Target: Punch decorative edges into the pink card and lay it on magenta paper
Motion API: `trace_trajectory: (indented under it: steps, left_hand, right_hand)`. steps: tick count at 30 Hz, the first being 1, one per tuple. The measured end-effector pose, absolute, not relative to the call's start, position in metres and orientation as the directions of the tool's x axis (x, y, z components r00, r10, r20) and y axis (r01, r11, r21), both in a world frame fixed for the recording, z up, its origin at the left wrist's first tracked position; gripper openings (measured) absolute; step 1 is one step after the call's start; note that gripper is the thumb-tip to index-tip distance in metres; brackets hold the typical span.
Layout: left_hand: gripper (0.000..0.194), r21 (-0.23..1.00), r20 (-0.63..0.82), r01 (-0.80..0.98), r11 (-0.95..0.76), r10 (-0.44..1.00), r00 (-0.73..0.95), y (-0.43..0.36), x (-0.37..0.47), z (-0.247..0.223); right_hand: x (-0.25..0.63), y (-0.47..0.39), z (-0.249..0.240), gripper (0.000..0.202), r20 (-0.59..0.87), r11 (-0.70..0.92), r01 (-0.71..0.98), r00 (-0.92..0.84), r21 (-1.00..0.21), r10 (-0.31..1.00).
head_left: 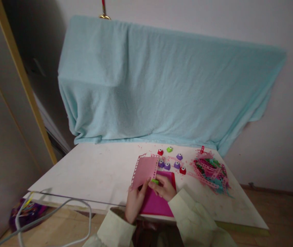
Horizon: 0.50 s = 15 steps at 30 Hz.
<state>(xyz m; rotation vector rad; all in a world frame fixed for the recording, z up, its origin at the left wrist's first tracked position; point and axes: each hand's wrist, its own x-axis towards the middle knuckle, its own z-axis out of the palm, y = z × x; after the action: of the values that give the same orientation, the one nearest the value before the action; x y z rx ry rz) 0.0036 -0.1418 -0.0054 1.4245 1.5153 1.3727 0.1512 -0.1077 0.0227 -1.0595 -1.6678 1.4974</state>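
My L hand (135, 200) grips pink paper (144, 168) partly over magenta sheet (157, 203) on tbl (97, 168), R hand (165, 188) pinches green punch (155, 181) at paper's edge, markings on purple bag (24, 215) too blurry to read.

Dim, diffuse light greys the wall (213, 17), with slight blur and wide-angle stretching toward the edges

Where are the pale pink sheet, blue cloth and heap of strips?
Pale pink sheet (144, 169), head view: middle of its face.
Blue cloth (172, 85), head view: hanging front.
Heap of strips (212, 171), head view: its middle.
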Motion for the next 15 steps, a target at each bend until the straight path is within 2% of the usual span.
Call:
trace_trajectory:
  steps: [6,15]
  left_hand:
    - [0.035,0.944,0.241,0.283,-0.171,0.942,-0.235,-0.142,0.004,-0.007]
    - [0.028,0.951,0.223,0.256,-0.171,0.956,-0.191,-0.141,0.004,-0.007]
  right_hand:
    - [0.152,-0.103,0.014,0.036,0.02,0.079,0.109,-0.459,-0.991,0.888]
    - [0.152,-0.103,0.011,0.034,0.047,0.095,0.085,-0.452,-0.992,0.891]
